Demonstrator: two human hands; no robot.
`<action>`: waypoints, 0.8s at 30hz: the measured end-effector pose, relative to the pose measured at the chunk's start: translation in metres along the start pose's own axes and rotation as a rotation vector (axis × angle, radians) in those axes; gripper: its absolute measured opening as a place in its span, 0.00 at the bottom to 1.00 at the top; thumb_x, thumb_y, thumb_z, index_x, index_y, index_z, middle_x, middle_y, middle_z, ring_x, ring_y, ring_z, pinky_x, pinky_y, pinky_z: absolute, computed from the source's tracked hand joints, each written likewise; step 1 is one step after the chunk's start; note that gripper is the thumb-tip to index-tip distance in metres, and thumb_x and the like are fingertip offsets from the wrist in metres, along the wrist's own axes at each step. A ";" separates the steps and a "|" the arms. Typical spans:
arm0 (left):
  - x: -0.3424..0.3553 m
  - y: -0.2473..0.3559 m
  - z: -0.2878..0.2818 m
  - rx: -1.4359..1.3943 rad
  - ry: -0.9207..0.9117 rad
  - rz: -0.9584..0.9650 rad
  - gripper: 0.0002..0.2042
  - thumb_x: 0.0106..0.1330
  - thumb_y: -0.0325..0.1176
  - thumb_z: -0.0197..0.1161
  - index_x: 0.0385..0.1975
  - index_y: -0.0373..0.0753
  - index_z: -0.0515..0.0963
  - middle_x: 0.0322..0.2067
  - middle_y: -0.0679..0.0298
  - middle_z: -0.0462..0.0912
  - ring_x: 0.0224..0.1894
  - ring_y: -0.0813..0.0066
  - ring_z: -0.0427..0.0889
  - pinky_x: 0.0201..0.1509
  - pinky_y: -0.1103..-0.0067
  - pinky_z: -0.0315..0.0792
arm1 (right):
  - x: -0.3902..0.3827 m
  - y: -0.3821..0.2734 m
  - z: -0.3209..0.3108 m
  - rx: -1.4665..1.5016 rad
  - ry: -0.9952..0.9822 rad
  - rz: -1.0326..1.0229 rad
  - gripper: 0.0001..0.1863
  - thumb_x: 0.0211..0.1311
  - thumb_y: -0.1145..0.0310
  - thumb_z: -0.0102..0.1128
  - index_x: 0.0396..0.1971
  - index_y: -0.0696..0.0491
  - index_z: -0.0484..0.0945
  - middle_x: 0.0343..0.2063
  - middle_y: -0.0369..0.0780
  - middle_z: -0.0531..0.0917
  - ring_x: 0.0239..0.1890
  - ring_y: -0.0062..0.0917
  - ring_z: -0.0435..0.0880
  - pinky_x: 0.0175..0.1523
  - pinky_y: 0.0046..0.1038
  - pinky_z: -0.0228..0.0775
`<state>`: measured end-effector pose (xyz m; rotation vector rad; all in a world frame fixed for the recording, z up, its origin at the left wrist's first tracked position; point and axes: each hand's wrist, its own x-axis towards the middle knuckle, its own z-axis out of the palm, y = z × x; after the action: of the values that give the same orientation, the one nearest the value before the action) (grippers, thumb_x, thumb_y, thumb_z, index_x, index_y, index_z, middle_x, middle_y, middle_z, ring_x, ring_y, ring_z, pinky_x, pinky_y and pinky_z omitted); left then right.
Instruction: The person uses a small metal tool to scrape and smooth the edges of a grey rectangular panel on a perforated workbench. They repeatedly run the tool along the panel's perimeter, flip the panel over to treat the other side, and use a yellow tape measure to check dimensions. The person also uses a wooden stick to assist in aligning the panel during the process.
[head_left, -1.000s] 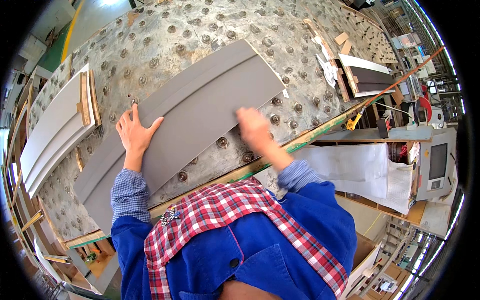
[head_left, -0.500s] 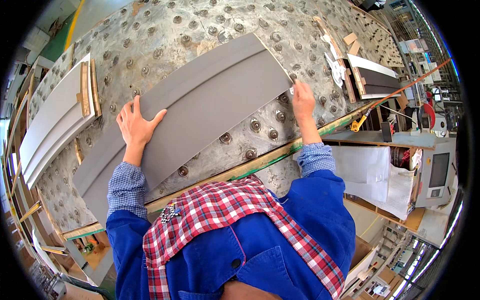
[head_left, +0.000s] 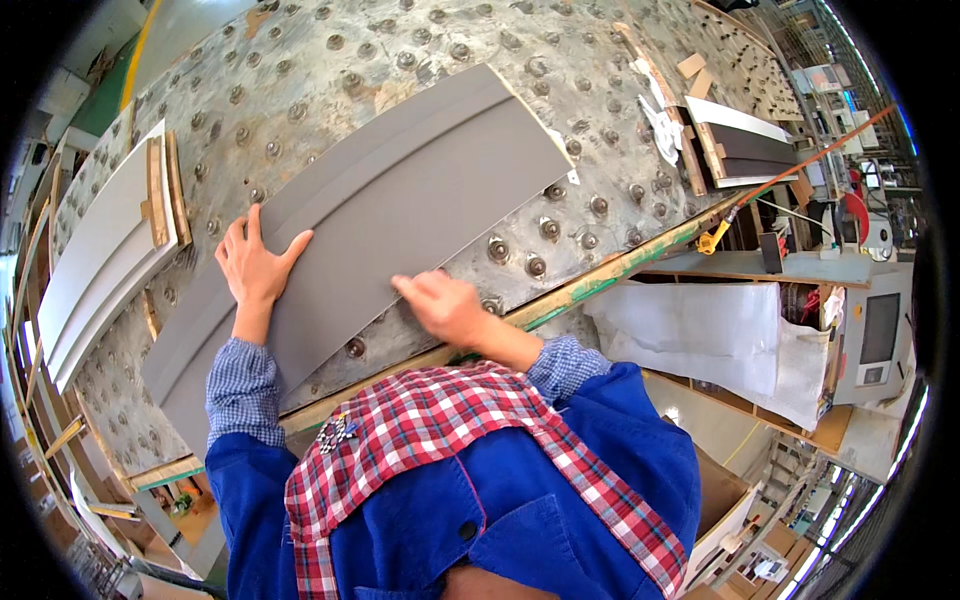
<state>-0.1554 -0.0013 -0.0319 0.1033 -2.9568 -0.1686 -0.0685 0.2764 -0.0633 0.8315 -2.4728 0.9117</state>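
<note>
Where both hands (head_left: 253,272) (head_left: 447,308) reach, the grey panel (head_left: 430,190) lies beneath.

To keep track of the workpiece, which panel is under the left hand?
The long grey middle panel: only it has the left hand on it. Pale panels lie farther left, the dark panel farther right.

L hand (head_left: 258,268) spread on L part of long grey panel (head_left: 430,190), R hand (head_left: 443,305) curled at its near edge, can't tell if gripping. Panel slants across metal table (head_left: 300,95) w/ round studs (head_left: 350,82), white panels (head_left: 95,265) & wood strips (head_left: 155,195) to L, white rag (head_left: 660,130) & dark panel w/ white edges (head_left: 750,147) far R. Off table's near edge at R: yellow tool (head_left: 710,241), white sheeting (head_left: 690,330), grey machine w/ dark screen (head_left: 880,325); check apron (head_left: 390,430) over blue jacket (head_left: 420,520) near.
</note>
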 end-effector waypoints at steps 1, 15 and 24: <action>-0.001 0.000 0.000 -0.009 0.002 0.015 0.43 0.49 0.67 0.62 0.59 0.40 0.68 0.51 0.53 0.71 0.57 0.60 0.67 0.64 0.65 0.53 | 0.001 0.018 -0.011 -0.032 0.058 0.014 0.18 0.50 0.75 0.57 0.44 0.54 0.78 0.26 0.38 0.77 0.28 0.29 0.78 0.30 0.29 0.73; 0.001 -0.005 0.002 -0.023 0.014 0.028 0.42 0.48 0.66 0.64 0.59 0.41 0.69 0.50 0.56 0.71 0.57 0.61 0.67 0.64 0.66 0.54 | 0.002 0.194 -0.120 -0.509 0.266 0.319 0.10 0.61 0.71 0.56 0.42 0.52 0.79 0.28 0.40 0.77 0.29 0.36 0.78 0.33 0.33 0.71; -0.002 -0.006 0.005 0.013 0.001 -0.022 0.42 0.49 0.68 0.62 0.60 0.44 0.68 0.51 0.55 0.70 0.57 0.57 0.65 0.65 0.66 0.54 | -0.005 0.046 -0.020 -0.280 0.159 0.205 0.15 0.56 0.75 0.52 0.44 0.56 0.76 0.25 0.41 0.76 0.25 0.33 0.76 0.29 0.32 0.70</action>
<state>-0.1544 -0.0069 -0.0376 0.1376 -2.9570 -0.1520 -0.0913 0.3204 -0.0730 0.4026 -2.4982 0.6445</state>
